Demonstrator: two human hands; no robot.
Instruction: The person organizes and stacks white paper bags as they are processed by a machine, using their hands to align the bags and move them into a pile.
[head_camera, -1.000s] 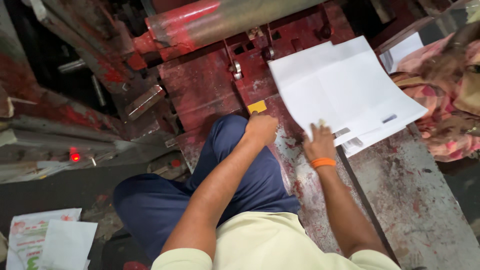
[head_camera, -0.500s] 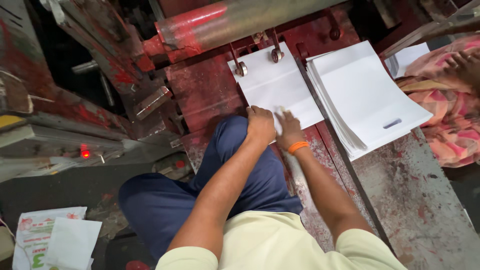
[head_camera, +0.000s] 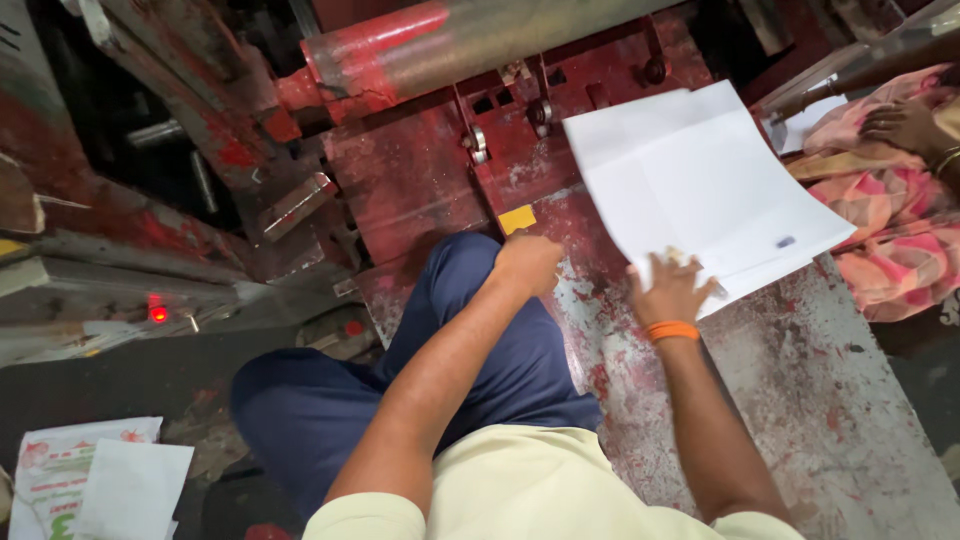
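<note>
Resting fanned at the far right of the worn, red-stained surface (head_camera: 800, 400), the white sheets (head_camera: 700, 190) lie as a loose stack, their near corner under the right hand (head_camera: 672, 290). That hand, with an orange band (head_camera: 672, 330) at the wrist, has its fingers spread flat and pressing on the paper's near edge; it pinches nothing that I can see. The left hand (head_camera: 527, 262) sits apart from the stack, curled into a loose fist near a small yellow tab (head_camera: 517, 218) on the red machine bed; whether it holds anything cannot be told. Beyond both, a metal roller (head_camera: 470, 45) runs across the far edge. To take one sheet cleanly, I judge the fingertips should slide only the top leaf off, keeping it square to the bed. Another person's hand (head_camera: 905, 125) rests on pink cloth (head_camera: 880, 250) at the right edge.
</note>
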